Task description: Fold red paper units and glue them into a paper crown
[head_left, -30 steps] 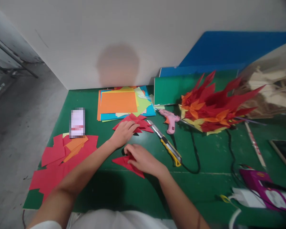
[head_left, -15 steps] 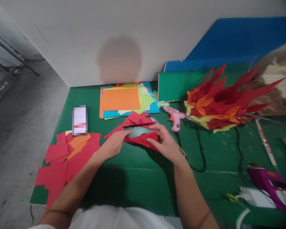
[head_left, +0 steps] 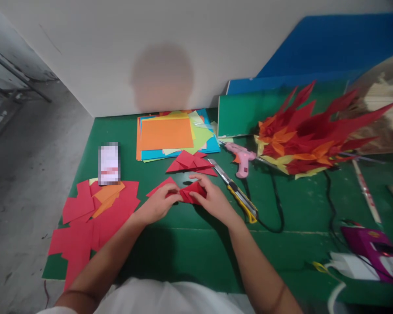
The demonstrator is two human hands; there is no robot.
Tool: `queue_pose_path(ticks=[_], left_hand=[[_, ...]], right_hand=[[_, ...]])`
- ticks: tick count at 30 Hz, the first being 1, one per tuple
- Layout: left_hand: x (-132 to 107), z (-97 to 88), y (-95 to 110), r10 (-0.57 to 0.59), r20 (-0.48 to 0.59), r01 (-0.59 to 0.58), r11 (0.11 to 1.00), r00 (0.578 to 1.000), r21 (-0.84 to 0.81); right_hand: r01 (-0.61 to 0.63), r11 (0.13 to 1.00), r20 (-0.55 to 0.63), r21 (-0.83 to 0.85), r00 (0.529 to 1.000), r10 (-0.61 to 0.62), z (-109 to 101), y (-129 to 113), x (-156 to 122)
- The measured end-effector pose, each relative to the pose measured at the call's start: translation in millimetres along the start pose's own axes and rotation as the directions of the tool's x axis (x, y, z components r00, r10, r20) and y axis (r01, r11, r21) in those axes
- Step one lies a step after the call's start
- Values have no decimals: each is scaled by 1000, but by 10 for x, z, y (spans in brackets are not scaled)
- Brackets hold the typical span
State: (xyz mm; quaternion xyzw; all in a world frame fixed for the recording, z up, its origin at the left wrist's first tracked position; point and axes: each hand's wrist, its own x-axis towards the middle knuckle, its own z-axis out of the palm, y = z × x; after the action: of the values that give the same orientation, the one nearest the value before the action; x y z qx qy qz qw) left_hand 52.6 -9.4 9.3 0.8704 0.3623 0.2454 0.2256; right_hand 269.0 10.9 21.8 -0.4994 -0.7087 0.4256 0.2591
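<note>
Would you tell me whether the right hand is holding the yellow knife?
No, the yellow knife lies on the table, while the right hand grips folded red paper.

Red paper (head_left: 187, 195), green table (head_left: 196, 253)

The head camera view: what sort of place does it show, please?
It looks like a paper-craft workspace, though whether at home or in a workshop I cannot tell. On the green table lie a pink glue gun, a yellow utility knife and a pile of coloured paper.
</note>
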Motion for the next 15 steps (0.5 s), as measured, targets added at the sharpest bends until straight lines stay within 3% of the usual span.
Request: queue_pose_path(ticks=[6, 15], left_hand=[[47, -33, 9, -140, -23, 141, 984, 990, 105], [30, 2, -20, -104, -8, 105, 988, 994, 110]], right_hand=[[176, 971, 105, -164, 981, -160, -6, 34, 51], [244, 958, 163, -153, 962, -219, -13, 105, 71]])
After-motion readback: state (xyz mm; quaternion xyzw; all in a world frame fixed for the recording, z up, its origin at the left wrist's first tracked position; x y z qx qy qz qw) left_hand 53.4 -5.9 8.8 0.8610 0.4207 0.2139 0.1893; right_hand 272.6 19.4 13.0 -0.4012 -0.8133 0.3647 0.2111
